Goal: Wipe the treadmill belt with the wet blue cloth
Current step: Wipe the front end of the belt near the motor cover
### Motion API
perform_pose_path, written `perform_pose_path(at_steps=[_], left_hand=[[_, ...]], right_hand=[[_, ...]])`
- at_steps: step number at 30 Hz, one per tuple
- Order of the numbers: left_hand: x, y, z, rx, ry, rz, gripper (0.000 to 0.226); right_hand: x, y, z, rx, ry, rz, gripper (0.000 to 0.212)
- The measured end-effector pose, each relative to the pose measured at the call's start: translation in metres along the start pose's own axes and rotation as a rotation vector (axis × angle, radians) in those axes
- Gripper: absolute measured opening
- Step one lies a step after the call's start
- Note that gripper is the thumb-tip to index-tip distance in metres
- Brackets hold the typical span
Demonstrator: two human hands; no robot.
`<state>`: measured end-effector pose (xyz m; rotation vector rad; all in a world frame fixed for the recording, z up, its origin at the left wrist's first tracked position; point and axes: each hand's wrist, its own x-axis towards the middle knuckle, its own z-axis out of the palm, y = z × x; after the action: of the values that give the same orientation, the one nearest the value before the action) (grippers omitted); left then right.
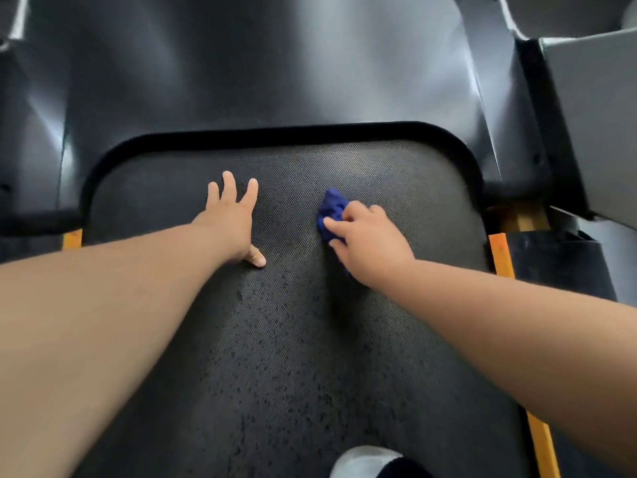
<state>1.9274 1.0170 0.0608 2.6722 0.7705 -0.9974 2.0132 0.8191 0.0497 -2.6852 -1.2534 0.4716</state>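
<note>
A crumpled wet blue cloth (331, 211) is gripped by the right hand (367, 241) and pressed on the textured black treadmill belt (293, 339) near its front edge. The left hand (231, 220) is laid flat, fingers spread, beside it.

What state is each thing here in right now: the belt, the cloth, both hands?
treadmill belt: speckled with dark spots on its near part, plainer toward the far end.
blue cloth: bunched up, lying on the belt under the right hand.
right hand: grips the cloth, fingers curled over it.
left hand: flat on the belt, fingers spread, holding nothing.
front cover: glossy, untouched.
</note>
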Motion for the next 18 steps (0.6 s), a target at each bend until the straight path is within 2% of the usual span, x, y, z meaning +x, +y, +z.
perform_pose_path(at_steps=[2, 4, 6, 9, 11, 13, 16, 18], left_hand=[[-0.001, 0.001, 0.001, -0.007, 0.007, -0.008, 0.14], [-0.003, 0.001, 0.002, -0.016, -0.009, -0.01, 0.136], [-0.008, 0.003, 0.003, -0.029, -0.052, 0.003, 0.133], [-0.018, 0.009, 0.007, -0.034, -0.094, 0.02, 0.132], [-0.019, 0.015, 0.008, -0.07, -0.086, 0.012, 0.132], [-0.019, 0.023, 0.007, -0.1, -0.055, -0.005, 0.133], [-0.02, 0.035, 0.009, -0.086, 0.003, 0.015, 0.133], [-0.021, 0.047, 0.009, -0.079, 0.014, 0.07, 0.132]], right_hand=[[-0.005, -0.021, 0.009, 0.006, -0.094, -0.172, 0.034], [-0.007, -0.01, 0.005, -0.009, -0.092, -0.188, 0.033], [-0.008, 0.024, -0.004, -0.014, -0.012, -0.04, 0.03], [-0.013, 0.07, -0.019, 0.007, 0.09, 0.377, 0.027], [-0.01, 0.056, -0.016, -0.013, 0.09, 0.463, 0.027], [-0.006, 0.021, -0.01, 0.031, 0.041, 0.344, 0.027], [-0.014, -0.013, 0.003, 0.07, -0.079, -0.031, 0.029], [-0.024, 0.007, 0.001, 0.056, -0.091, -0.087, 0.029]])
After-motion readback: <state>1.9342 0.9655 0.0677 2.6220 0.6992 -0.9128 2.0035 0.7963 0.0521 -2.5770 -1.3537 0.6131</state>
